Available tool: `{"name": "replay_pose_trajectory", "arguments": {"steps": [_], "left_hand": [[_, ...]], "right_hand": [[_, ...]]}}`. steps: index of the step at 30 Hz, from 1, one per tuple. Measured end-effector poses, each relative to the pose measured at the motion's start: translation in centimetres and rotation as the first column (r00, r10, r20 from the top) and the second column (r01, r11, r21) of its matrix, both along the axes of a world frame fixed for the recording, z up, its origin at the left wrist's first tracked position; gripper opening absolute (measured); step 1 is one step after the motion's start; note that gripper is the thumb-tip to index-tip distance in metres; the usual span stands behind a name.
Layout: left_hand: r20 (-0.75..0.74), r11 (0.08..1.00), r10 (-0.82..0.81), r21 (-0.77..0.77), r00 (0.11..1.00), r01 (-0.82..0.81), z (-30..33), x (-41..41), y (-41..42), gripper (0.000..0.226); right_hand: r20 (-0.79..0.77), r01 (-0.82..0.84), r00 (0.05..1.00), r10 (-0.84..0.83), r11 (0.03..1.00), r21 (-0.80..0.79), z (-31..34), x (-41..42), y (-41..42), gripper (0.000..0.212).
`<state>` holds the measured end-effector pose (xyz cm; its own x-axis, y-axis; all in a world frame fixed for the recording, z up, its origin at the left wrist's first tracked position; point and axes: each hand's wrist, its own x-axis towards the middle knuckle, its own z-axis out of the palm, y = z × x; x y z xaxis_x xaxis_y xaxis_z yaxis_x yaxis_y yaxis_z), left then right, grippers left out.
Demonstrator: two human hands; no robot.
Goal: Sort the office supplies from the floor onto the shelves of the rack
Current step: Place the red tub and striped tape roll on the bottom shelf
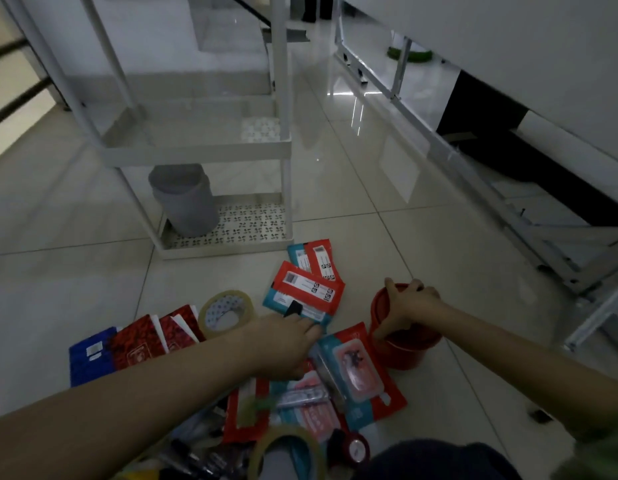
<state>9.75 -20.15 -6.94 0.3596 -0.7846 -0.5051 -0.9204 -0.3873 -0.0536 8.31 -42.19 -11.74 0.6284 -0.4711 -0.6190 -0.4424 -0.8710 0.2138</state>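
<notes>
A white rack point(196, 152) stands on the floor ahead, with a grey cup point(186, 199) on its bottom shelf. Office supplies lie scattered on the tiles in front of it: red and teal packets point(305, 289), notebooks point(127, 344), tape rolls point(226, 311). My right hand point(409, 304) grips the rim of a red cup point(404, 344) standing on the floor at the right. My left hand point(283, 341) reaches into the pile and holds a small black object point(293, 308) at its fingertips, over a packet.
A white table frame point(473, 161) runs along the right side. More packets, pens and a tape roll point(286, 452) lie near my knee at the bottom. A small black piece point(539, 415) lies on the tiles at the right.
</notes>
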Motion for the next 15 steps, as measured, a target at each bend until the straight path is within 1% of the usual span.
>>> {"name": "replay_pose_trajectory", "arguments": {"steps": [2, 3, 5, 7, 9, 11, 12, 13, 14, 15], "left_hand": [[-0.008, 0.997, 0.051, -0.055, 0.999, -0.051, 0.0, 0.0, -0.3, 0.061], [-0.004, 0.996, 0.068, -0.053, 0.998, -0.068, 0.0, 0.1, -0.3, 0.062], [-0.002, 0.995, 0.097, -0.002, 0.995, -0.097, 0.0, 1.1, 0.0, 0.066], [-0.002, 0.983, 0.178, 0.034, 0.984, -0.178, 0.1, 3.1, 0.5, 0.065], [-0.014, 0.951, 0.309, 0.033, 0.951, -0.309, 0.5, 5.6, 1.4, 0.072], [-0.073, 0.875, 0.485, 0.022, 0.872, -0.484, 1.2, 8.0, 2.9, 0.085], [-0.134, 0.821, 0.568, 0.018, 0.812, -0.571, 1.6, 9.0, 3.6, 0.089], [-0.218, 0.756, 0.641, 0.01, 0.736, -0.655, 1.9, 9.9, 4.2, 0.092], [-0.321, 0.67, 0.705, 0.009, 0.633, -0.742, 2.0, 10.8, 4.9, 0.094], [-0.443, 0.567, 0.74, 0.006, 0.506, -0.824, 2.1, 11.5, 5.3, 0.093]], "right_hand": [[-0.01, -0.026, 1.0, 0.026, 1.0, -0.002, 1.1, 0.4, 0.7, 0.126], [-0.016, -0.044, 0.999, 0.044, 0.999, -0.008, 2.0, 0.6, 1.1, 0.126], [-0.024, -0.098, 0.995, 0.098, 0.995, -0.02, 4.6, 1.0, 2.0, 0.124], [-0.011, -0.155, 0.988, 0.155, 0.988, -0.017, 7.7, 1.6, 3.1, 0.12], [0.013, -0.226, 0.974, 0.227, 0.974, -0.009, 11.3, 2.5, 4.8, 0.118], [0.047, -0.317, 0.947, 0.317, 0.948, -0.002, 14.6, 3.9, 7.3, 0.114], [0.058, -0.345, 0.937, 0.344, 0.938, 0.014, 16.0, 4.7, 8.7, 0.11], [0.066, -0.347, 0.937, 0.344, 0.937, 0.049, 16.8, 6.1, 10.1, 0.104], [0.081, -0.334, 0.942, 0.327, 0.938, 0.098, 17.3, 7.6, 11.7, 0.096], [0.096, -0.304, 0.952, 0.292, 0.941, 0.15, 17.6, 9.3, 13.3, 0.09]]}}
